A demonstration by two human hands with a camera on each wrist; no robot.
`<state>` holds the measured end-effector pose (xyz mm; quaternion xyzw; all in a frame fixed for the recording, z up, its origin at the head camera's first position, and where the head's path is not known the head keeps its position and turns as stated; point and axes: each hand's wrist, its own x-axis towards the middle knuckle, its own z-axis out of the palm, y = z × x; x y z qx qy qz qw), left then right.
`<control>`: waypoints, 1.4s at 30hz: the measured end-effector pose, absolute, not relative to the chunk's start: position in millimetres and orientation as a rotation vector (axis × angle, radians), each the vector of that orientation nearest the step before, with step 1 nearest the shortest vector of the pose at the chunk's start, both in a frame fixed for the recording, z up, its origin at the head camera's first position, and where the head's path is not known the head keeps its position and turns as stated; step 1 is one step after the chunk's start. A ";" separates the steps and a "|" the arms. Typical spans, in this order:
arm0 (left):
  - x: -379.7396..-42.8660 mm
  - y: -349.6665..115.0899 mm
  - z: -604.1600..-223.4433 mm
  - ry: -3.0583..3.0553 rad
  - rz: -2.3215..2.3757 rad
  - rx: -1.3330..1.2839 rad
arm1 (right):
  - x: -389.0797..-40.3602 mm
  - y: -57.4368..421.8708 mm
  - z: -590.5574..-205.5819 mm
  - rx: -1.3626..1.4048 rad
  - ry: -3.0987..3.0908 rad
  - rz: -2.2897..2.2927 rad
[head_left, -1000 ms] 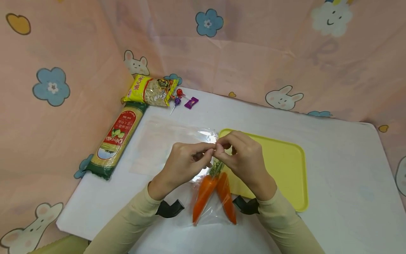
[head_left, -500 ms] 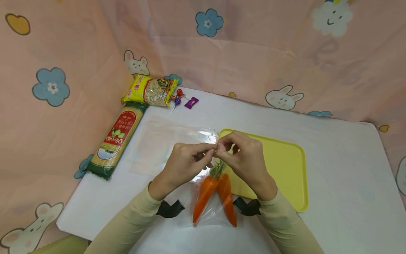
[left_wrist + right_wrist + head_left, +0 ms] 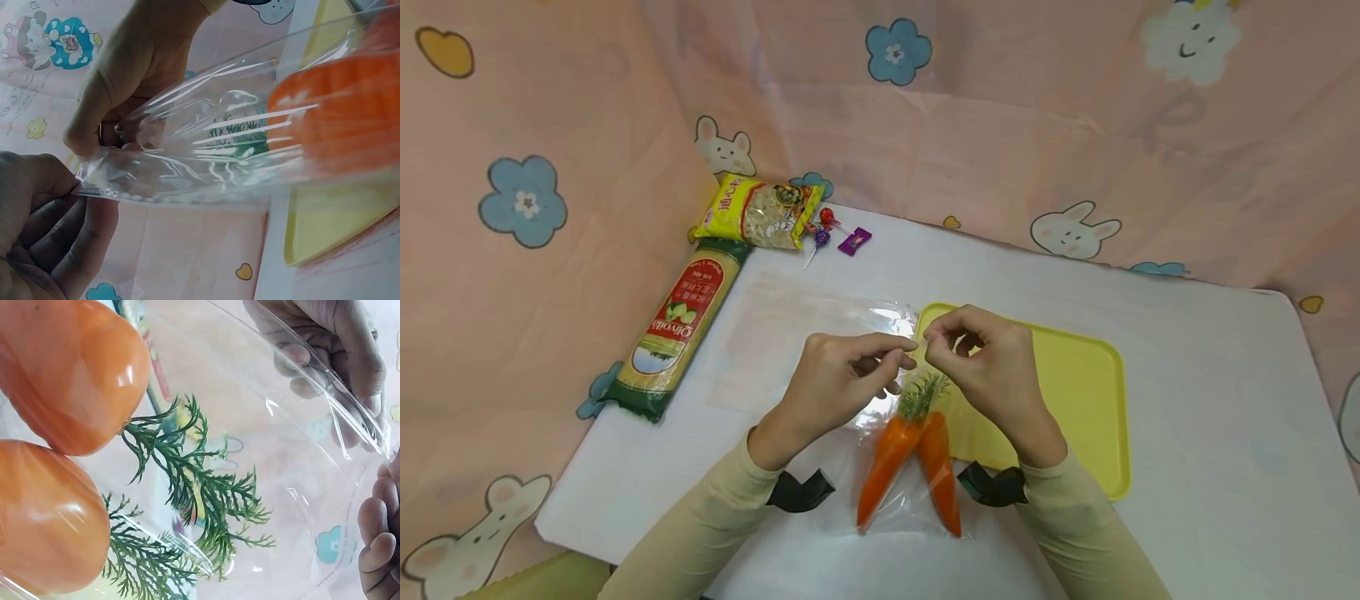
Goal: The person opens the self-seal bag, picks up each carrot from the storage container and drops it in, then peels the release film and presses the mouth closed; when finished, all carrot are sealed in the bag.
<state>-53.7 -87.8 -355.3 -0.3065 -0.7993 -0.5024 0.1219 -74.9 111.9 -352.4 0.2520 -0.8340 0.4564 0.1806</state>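
At the top of a clear bag [image 3: 903, 500], my left hand [image 3: 842, 375] and my right hand [image 3: 992, 375] each pinch the plastic, close to each other. Two orange carrots [image 3: 889, 467] with green leafy tops [image 3: 921, 398] are inside, below my hands. On the white tabletop [image 3: 1225, 400], a yellow tray [image 3: 1075, 400] sits to the right. Farther left are a long pack [image 3: 677, 325], a yellow pack [image 3: 763, 212] and a purple sweet [image 3: 855, 242].

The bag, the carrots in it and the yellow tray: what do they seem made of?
Bag: clear, glossy plastic film, judging by wrinkles and bright streaks.
Carrots: smooth, shiny, perhaps moulded plastic or foam, given the even orange colour, though uncertain.
Yellow tray: probably rigid plastic, fairly matte, with even colour and rounded corners.
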 end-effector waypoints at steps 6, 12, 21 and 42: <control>-54.2 -88.6 -356.7 -2.345 -1.525 -0.867 | -76.2 112.4 -354.6 0.712 -2.327 1.323; -53.3 -92.1 -356.0 -2.372 -1.585 -0.800 | -76.8 119.9 -354.8 0.640 -2.349 1.317; -53.6 -99.4 -357.4 -2.336 -1.683 -0.749 | -90.4 169.2 -370.5 0.234 -2.472 1.335; -53.2 -110.9 -354.3 -2.272 -1.765 -0.648 | -79.0 341.0 -410.0 -0.976 -2.463 1.495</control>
